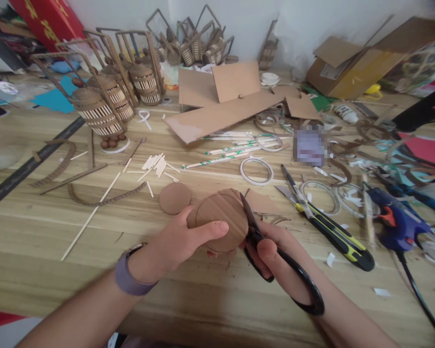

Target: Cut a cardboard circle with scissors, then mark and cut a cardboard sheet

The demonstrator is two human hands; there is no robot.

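My left hand (188, 237) grips a piece of brown cardboard (221, 217), thumb on top and fingers underneath. A circle is drawn on this cardboard, and part of its edge follows the line. In my right hand (271, 251) is a pair of black-handled scissors (300, 275), its blades at the right edge of the cardboard. Just behind my left hand lies a round cardboard disc (175, 197). A cardboard scrap (263, 202) rests beyond the scissor blades.
A yellow-and-black utility knife (333, 234) and a blue glue gun (398, 212) lie to the right. Tape rolls (256, 182), short sticks (155, 164) and cardboard sheets (221, 113) spread across the table (188, 299). Small slatted baskets with handles (94, 108) stand at the back left.
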